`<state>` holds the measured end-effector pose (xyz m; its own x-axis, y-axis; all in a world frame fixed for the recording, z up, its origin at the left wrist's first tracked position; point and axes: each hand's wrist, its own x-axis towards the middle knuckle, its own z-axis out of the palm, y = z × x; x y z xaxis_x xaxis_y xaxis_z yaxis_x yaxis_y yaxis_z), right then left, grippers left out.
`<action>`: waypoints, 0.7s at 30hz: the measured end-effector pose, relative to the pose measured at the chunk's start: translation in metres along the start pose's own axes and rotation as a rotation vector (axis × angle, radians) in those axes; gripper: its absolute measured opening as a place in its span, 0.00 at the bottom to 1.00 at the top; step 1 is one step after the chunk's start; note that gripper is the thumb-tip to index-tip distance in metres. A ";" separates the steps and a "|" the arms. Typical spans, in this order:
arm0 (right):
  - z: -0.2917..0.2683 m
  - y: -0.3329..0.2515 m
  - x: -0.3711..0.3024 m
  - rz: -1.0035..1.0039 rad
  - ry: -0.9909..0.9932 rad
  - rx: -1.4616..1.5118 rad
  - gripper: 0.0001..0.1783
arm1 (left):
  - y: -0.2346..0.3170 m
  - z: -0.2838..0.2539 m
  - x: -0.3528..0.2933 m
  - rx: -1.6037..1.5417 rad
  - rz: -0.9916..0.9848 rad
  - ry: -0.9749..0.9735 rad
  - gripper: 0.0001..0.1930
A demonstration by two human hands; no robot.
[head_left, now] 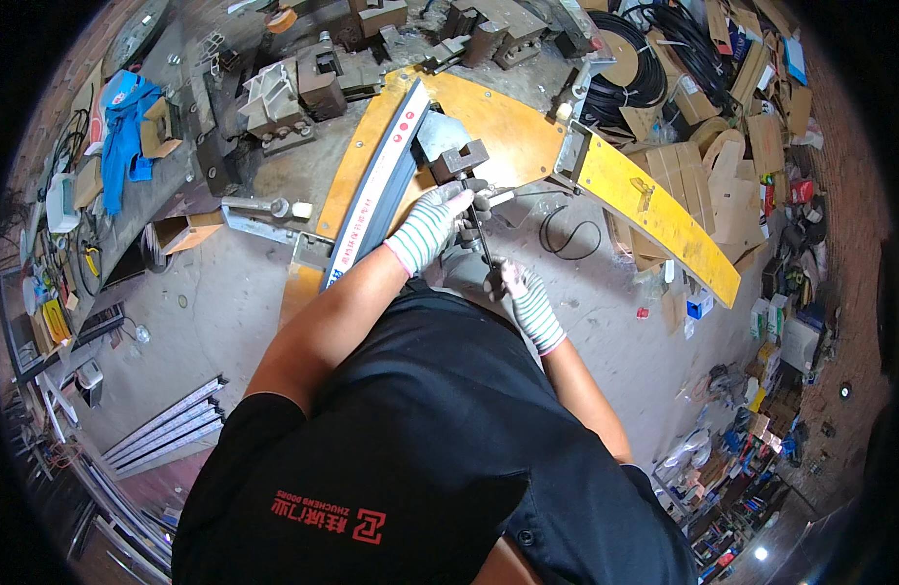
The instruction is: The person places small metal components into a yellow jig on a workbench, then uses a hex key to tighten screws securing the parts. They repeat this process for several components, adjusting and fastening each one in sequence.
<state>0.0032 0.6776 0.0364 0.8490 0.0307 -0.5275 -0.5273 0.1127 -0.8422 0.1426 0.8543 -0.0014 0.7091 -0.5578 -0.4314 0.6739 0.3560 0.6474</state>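
Observation:
My left hand, in a striped white work glove with dark fingertips, closes around the upper part of a thin dark rod. My right hand, gloved the same way, pinches the rod's lower end close to my body. Just beyond my left fingers sits a notched steel block at the bench edge. What my left fingers cover at the block cannot be made out. Left of that hand, a long profile with a white printed face and dark grey sides lies slanted across the yellow bench top.
Steel dies and clamps stand along the far side. A curved-looking yellow board extends to the right. Cardboard and a black cable coil lie far right. A thin cable hangs near my right hand. Metal profiles rest lower left.

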 end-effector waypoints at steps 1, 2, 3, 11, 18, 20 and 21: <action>-0.001 -0.001 0.002 0.000 -0.028 0.011 0.20 | -0.001 -0.001 0.000 -0.013 -0.005 0.002 0.16; -0.002 -0.002 0.003 0.010 -0.051 -0.020 0.20 | -0.001 -0.001 0.000 -0.030 -0.013 0.006 0.16; -0.003 -0.004 0.004 0.016 -0.056 -0.044 0.20 | -0.002 -0.002 0.001 -0.045 -0.020 -0.009 0.16; -0.002 -0.019 0.011 0.068 -0.083 -0.315 0.18 | -0.002 -0.007 0.003 -0.086 -0.034 -0.053 0.17; 0.014 -0.026 0.009 -0.281 0.168 -1.052 0.20 | -0.006 0.000 0.009 -0.093 -0.049 -0.018 0.16; 0.013 -0.028 0.012 0.082 0.080 -0.640 0.19 | -0.007 -0.001 0.009 -0.103 -0.065 0.001 0.16; 0.009 -0.032 0.013 0.222 -0.001 -0.419 0.16 | -0.007 -0.001 0.009 -0.103 -0.075 -0.003 0.16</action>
<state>0.0309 0.6830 0.0574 0.7143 0.0102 -0.6998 -0.6638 -0.3070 -0.6820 0.1447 0.8478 -0.0102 0.6551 -0.5878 -0.4747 0.7432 0.3882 0.5449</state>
